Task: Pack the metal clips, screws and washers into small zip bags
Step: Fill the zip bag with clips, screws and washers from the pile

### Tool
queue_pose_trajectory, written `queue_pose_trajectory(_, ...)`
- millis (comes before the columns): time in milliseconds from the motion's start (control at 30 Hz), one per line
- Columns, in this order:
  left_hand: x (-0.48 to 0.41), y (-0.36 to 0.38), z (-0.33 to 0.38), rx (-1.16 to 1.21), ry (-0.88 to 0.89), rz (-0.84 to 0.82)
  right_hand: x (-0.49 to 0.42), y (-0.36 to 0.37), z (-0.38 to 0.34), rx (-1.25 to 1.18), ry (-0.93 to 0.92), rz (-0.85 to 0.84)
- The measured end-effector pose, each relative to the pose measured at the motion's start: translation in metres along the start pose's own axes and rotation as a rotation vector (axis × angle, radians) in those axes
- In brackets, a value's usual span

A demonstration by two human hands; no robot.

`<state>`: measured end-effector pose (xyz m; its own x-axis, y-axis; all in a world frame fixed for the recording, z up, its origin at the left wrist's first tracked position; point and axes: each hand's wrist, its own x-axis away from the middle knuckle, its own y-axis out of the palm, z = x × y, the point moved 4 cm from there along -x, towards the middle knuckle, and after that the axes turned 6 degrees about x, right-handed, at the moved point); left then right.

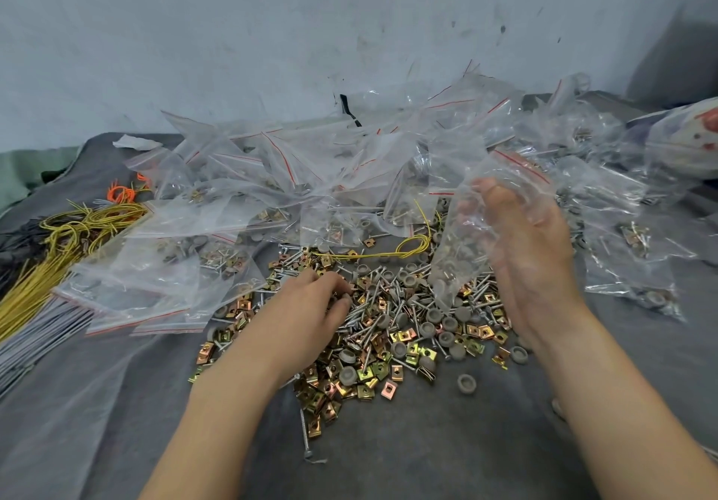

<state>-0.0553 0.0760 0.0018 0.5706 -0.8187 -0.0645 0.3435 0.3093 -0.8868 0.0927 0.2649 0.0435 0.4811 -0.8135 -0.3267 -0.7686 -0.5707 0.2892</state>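
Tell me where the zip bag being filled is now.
In the head view it is right of centre: the right hand holds the zip bag up, with its lower end over the loose pile of clips, screws and washers.

Glossy clear plastic zip bags [248, 173], shiny metal clips [388, 387] — brassy, matt grey cloth [427, 453]

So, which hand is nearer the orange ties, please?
Left. The left hand rests on the hardware pile, right of the orange ties; the right hand holds a zip bag farther right.
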Motion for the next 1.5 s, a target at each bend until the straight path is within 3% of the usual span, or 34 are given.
queue_pose_trajectory(367,0.0,-0.003,0.002,0.016,0.002,0.025,0.0,-0.002,-0.002,0.148,-0.085,-0.059)
queue_pose_trajectory(667,0.003,-0.005,0.005,0.028,0.027,0.106,0.011,0.004,0.0,0.606,-0.325,-0.081)
queue_pose_trajectory(867,0.006,-0.009,0.006,0.055,0.009,0.147,0.022,0.017,0.007,0.841,-0.398,-0.213)
queue_pose_trajectory(1200,0.01,-0.011,0.002,0.07,-0.005,0.16,0.023,0.019,0.014,0.878,-0.404,-0.25)
queue_pose_trajectory(1500,0.014,-0.027,0.005,0.169,-0.026,0.373,0.025,0.023,0.016,0.898,-0.423,-0.329)
